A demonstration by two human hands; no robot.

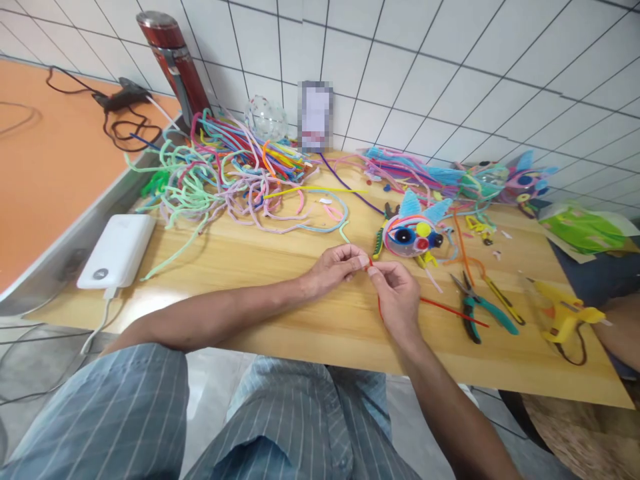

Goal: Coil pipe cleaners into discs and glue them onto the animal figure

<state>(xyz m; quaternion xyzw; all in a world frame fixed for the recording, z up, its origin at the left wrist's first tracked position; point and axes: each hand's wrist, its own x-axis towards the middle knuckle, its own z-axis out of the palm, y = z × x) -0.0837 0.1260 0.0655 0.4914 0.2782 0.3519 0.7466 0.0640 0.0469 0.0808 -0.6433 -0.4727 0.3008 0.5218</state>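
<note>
Over the middle of the wooden table, my left hand (340,268) pinches a red pipe cleaner (453,311) near its bent part. Fingertips nearly touching it, my right hand (399,293) is closed on the same red pipe cleaner, whose straight end sticks out to the right past the palm. Just beyond my hands sits a clear ball figure (413,233) with light blue ears, big blue-ringed eyes and a red nose. Green-handled pliers (379,241) lie at its left, partly behind it. Teal pliers (475,310) rest open to the right of my right hand.
A tangle of coloured pipe cleaners (200,180) covers the back left, by a red thermos (175,67). A white power bank (117,250) lies left. At right are a yellow cutter (505,300), a yellow glue gun (565,313) and another person's arm (620,330). A phone (316,117) leans on the wall.
</note>
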